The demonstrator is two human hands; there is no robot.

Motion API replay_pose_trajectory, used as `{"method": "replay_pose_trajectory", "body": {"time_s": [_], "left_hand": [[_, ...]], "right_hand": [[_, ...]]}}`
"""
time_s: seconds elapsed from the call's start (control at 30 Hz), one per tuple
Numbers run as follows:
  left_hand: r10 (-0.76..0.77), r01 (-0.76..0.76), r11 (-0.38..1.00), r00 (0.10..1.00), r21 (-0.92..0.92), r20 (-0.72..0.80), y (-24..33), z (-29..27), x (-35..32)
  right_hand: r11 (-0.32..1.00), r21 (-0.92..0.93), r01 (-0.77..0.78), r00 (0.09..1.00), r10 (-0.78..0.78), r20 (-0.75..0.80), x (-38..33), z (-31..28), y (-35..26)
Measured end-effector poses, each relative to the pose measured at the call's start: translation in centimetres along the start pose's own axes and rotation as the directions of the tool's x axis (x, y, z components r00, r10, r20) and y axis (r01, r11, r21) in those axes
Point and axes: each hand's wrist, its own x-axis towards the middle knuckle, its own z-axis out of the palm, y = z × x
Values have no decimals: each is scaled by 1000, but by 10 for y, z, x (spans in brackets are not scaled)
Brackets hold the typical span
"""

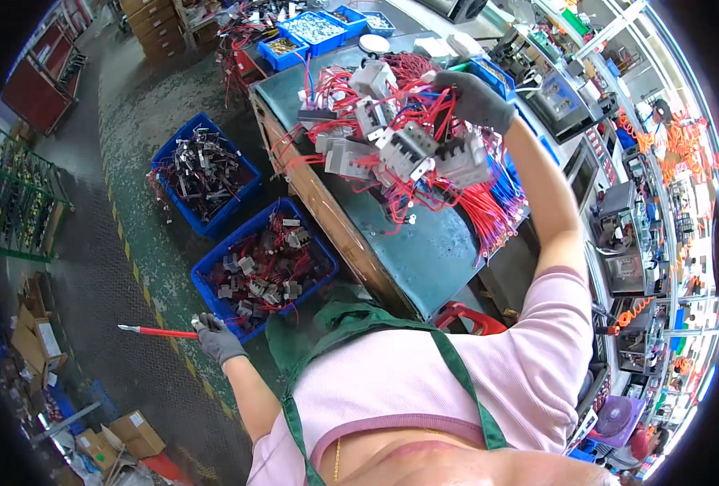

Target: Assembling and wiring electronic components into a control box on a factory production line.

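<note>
My left hand (219,338), in a grey glove, is out low on the left, closed on a slim red stick (169,332) with a pale metallic tip pointing left. Whether it is a tool or a stiff wire I cannot make out. My right hand (479,101), also gloved, is curled at the far side of a tangle of red wires (448,104). The wires run to several grey-white blocks (408,150) that look like circuit breakers, heaped over the table (408,251). Its fingertips are partly hidden among the wires.
Two blue crates stand on the floor left of the table: one crate (254,174) with dark wired parts, another (327,271) with wired blocks. Red wires (493,223) fan over the table's right edge. Small blue bins (319,49) line the far end. A red stool (473,318) is beneath.
</note>
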Motion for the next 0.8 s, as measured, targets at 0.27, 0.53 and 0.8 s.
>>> {"method": "replay_pose_trajectory", "body": {"time_s": [0.27, 0.53, 0.8], "left_hand": [[-75, 60, 997, 917, 51, 392, 10, 73, -53], [-308, 129, 950, 511, 283, 802, 6, 121, -163], [-354, -127, 907, 283, 401, 891, -128, 201, -217]], "right_hand": [[754, -591, -288, 950, 148, -274, -46, 50, 74], [647, -574, -501, 862, 311, -401, -67, 56, 27], [467, -812, -349, 934, 248, -258, -87, 97, 19]]}}
